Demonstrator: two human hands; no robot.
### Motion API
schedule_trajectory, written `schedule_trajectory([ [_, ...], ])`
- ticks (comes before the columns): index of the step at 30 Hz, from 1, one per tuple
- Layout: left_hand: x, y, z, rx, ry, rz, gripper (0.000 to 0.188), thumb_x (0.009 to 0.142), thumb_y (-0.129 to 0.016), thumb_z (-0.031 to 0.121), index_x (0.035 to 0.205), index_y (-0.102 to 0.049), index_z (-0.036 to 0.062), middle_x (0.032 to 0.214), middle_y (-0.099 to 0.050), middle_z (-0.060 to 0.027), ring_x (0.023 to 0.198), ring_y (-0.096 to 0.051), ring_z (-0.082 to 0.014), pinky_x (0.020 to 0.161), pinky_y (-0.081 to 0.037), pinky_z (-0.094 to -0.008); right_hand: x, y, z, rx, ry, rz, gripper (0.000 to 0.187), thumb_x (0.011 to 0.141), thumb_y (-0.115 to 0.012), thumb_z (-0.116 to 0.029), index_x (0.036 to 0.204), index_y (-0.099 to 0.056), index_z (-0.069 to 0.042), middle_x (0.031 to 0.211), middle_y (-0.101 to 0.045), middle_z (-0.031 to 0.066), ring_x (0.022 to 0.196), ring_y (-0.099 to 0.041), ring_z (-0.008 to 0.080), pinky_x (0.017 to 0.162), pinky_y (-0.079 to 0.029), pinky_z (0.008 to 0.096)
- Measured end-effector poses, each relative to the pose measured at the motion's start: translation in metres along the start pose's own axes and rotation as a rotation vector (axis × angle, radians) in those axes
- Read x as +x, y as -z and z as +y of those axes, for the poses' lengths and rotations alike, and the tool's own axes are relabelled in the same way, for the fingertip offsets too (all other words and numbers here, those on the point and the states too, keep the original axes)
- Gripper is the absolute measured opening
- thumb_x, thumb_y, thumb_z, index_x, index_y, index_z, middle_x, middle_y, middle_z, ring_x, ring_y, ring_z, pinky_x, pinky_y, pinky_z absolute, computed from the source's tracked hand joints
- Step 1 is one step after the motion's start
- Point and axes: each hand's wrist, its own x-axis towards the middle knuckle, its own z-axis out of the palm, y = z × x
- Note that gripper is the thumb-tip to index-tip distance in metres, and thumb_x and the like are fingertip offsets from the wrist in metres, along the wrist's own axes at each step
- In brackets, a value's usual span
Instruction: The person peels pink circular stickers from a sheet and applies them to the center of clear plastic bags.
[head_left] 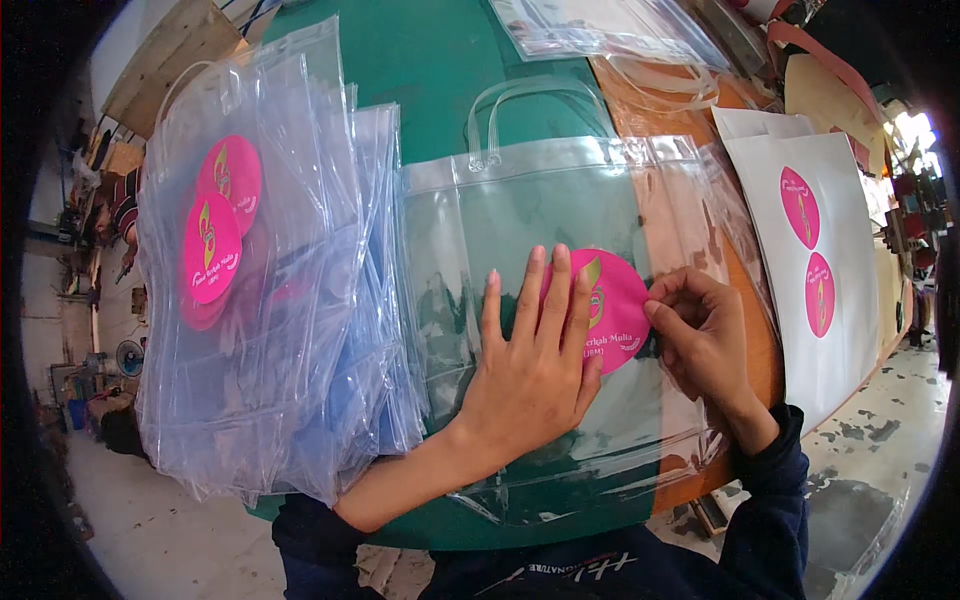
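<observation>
A person in dark sleeves works over a clear plastic bag [450, 235] lying flat on a tabletop, a round pink sticker [625, 320] on the right half of the bag's front, below its top edge. The left hand [530, 365] lies palm down on the bag, its fingers extended and a little apart, covering the sticker's left portion and gripping nothing. The right hand [705, 345] is closed to a narrow pinch, thumb and forefinger holding the sticker's right edge, so that the disc sits between the two hands, just left of the pinching fingertips. The bag's looped handle [535, 85] extends beyond its top edge. Left of the bag rises a pile of clear bags [300, 330], with matching pink stickers [212, 245] showing on it. Right of the bag lies a white sheet [820, 370] bearing two more pink discs [820, 295], one above the other. Beneath the bag, a green surface [420, 70] meets an orange-brown one [765, 355]; beyond it lie more clear bags [610, 30].
</observation>
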Motion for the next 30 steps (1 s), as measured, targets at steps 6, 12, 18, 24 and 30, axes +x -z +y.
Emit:
schedule_trajectory([
  [6, 0.000, -0.006, 0.000, -0.014, -0.109, 0.066, 0.058, 0.077, -0.052, 0.024, 0.123, -0.037, -0.0081, 0.131, -0.034, -0.0240, 0.123, -0.034, -0.0323, 0.099, -0.021, -0.0526, -0.002, 0.001, -0.002, -0.001, -0.006, 0.001, 0.005, 0.078, -0.058, -0.002, 0.081, -0.055, 0.002, 0.066, -0.054, 0.0008, 0.046, -0.047, 0.0025, 0.038, -0.035, 0.0160],
  [12, -0.001, -0.009, 0.000, 0.001, -0.230, 0.185, 0.042, 0.073, -0.058, 0.018, 0.109, -0.053, -0.0032, 0.118, -0.050, -0.0165, 0.113, -0.047, -0.0260, 0.095, -0.032, -0.0426, 0.000, 0.001, 0.001, 0.001, 0.005, 0.000, 0.006, 0.078, -0.058, -0.002, 0.081, -0.055, 0.001, 0.066, -0.054, 0.0004, 0.047, -0.047, 0.0024, 0.038, -0.035, 0.0162],
  [18, -0.005, -0.010, 0.001, -0.004, -0.302, 0.308, 0.030, 0.070, -0.062, 0.016, 0.097, -0.061, 0.0048, 0.099, -0.060, -0.0045, 0.089, -0.057, -0.0155, 0.079, -0.038, -0.0330, -0.001, 0.000, -0.001, 0.008, 0.002, -0.005, 0.006, 0.079, -0.058, -0.002, 0.082, -0.055, 0.001, 0.066, -0.054, 0.0005, 0.047, -0.047, 0.0025, 0.038, -0.035, 0.0162],
  [24, -0.005, -0.009, 0.001, -0.001, -0.249, 0.293, 0.029, 0.070, -0.063, 0.017, 0.097, -0.061, 0.0051, 0.089, -0.057, -0.0022, 0.072, -0.054, -0.0128, 0.067, -0.037, -0.0302, -0.001, 0.000, 0.000, 0.008, 0.010, 0.001, 0.006, 0.079, -0.057, -0.002, 0.082, -0.055, 0.001, 0.065, -0.054, 0.0004, 0.047, -0.047, 0.0024, 0.038, -0.035, 0.0162],
  [30, -0.004, -0.011, 0.002, 0.011, -0.217, 0.277, 0.031, 0.070, -0.063, 0.017, 0.099, -0.060, 0.0047, 0.086, -0.055, -0.0026, 0.070, -0.053, -0.0132, 0.065, -0.037, -0.0299, 0.000, 0.000, 0.001, -0.013, 0.027, 0.002, 0.005, 0.079, -0.057, -0.002, 0.082, -0.055, 0.001, 0.065, -0.054, 0.0004, 0.046, -0.047, 0.0023, 0.038, -0.035, 0.0163],
])
